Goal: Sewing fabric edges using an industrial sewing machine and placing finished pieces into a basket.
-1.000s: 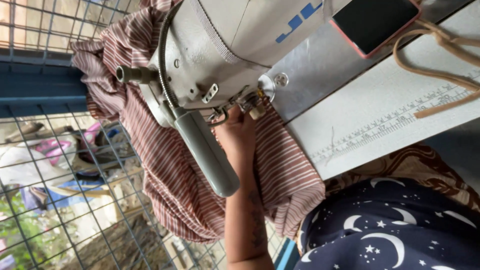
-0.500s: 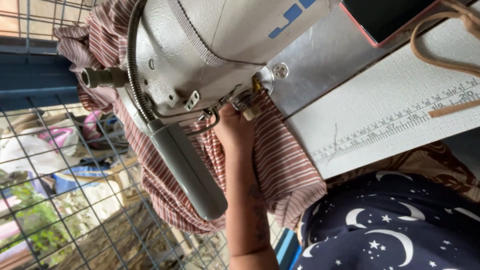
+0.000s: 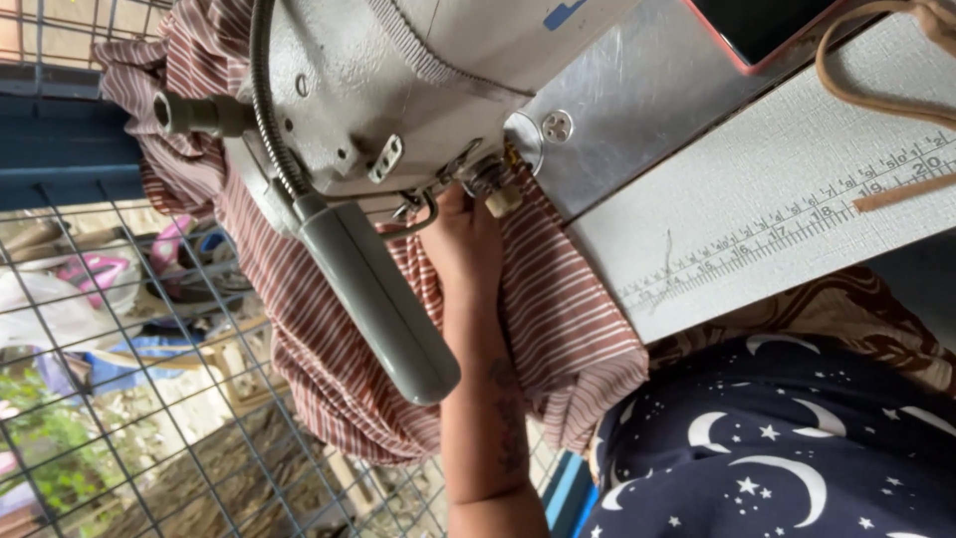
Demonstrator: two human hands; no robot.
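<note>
My left hand (image 3: 463,249) reaches up under the head of a grey sewing machine (image 3: 398,90), beside the presser foot (image 3: 488,184). It presses on a brown and white striped fabric (image 3: 568,319), its fingers curled onto the cloth and partly hidden by the machine. The fabric runs under the needle area and hangs off the table's end in folds. A grey cylindrical lamp (image 3: 378,309) on a flexible hose sits just left of my forearm. My right hand is out of view.
A white table top with a printed ruler (image 3: 797,224) along its edge lies to the right. On it are a metal plate (image 3: 647,110), a red-cased phone (image 3: 767,30) and a tan strap (image 3: 866,80). Wire mesh (image 3: 119,399) fills the left. Moon-patterned clothing (image 3: 777,448) covers my lap.
The view has drifted, so the machine sits higher and more to the left in the picture. My left hand stays at the presser foot on the striped fabric.
</note>
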